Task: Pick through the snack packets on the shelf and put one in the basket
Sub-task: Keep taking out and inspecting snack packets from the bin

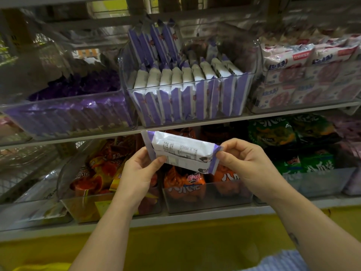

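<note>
hands: left hand [139, 169] and right hand [246, 161] both pinching one purple-white packet [180, 151]
behind it: orange snack bags [184, 180] in a clear bin [207, 198]
above: full bin [187, 116] of matching packets [175, 79]

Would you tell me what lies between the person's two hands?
Head view: a white-and-purple snack packet spans the gap, the left hand pinching one end and the right hand the other.

Single head-worn wide-angle view, facing forward and slightly down, close up to the shelf [195, 217]. Framed on left hand [136, 173], right hand [248, 163] and packet [181, 151] at centre; blurred toward the edges.
</note>
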Tool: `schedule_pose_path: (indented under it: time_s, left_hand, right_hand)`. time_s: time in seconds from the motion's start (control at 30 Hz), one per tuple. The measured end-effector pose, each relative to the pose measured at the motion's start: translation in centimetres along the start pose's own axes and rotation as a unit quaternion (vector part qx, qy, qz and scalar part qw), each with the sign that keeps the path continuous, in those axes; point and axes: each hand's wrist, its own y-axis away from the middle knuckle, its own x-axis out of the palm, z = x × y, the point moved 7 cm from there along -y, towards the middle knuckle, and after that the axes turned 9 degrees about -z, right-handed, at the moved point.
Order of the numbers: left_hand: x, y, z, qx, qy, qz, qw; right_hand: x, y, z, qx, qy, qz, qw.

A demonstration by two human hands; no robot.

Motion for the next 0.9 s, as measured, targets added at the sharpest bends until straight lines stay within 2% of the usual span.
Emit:
schedule_pose_path:
  time_s: [0.07,0.17,0.3,0.4,0.5,0.57,0.63,0.7,0.83,0.9]
  left_hand:
    - [0.2,0.2,-0.2,0.007,0.01,0.004,1.0]
    - [0.7,0.3,0.0,-0.023,0.073,0.028,0.997]
    - [1.6,0.6,0.0,-0.03,0.072,0.044,0.996]
    - [1.8,0.6,0.0,-0.028,0.056,0.006,0.998]
    - [1.7,1.1,-0.2,-0.029,0.036,-0.062,0.997]
    - [1.5,1.7,-0.5,-0.01,-0.031,-0.121,0.992]
    - [1.9,2.3,-1.1,0.024,-0.1,-0.13,0.986]
    - [2.9,2.5,-1.4,0.041,-0.155,-0.085,0.983]
    - [5.6,3.6,-0.1,-0.048,-0.135,0.087,0.986]
    - [6.0,3.9,0.5,-0.063,-0.159,0.122,0.978]
  right_hand:
    - [-0.1,0.0,-0.3,0.018,-0.008,0.006,1.0]
    - [0.2,0.1,-0.9,0.074,-0.013,0.031,0.997]
    - [2.3,1.4,-2.2,0.179,-0.011,0.153,0.972]
    - [3.7,2.5,-2.6,0.24,-0.057,0.219,0.944]
    - [4.3,2.9,-2.5,0.26,-0.112,0.229,0.931]
    - [4.4,2.6,-2.4,0.238,-0.113,0.21,0.941]
    - [4.3,2.1,-2.3,0.204,-0.094,0.171,0.959]
    - [3.8,1.5,-2.1,0.16,-0.061,0.122,0.978]
    - [3.2,1.1,-2.0,0.095,0.017,0.076,0.992]
    - [3.3,1.2,-2.1,0.086,0.043,0.075,0.993]
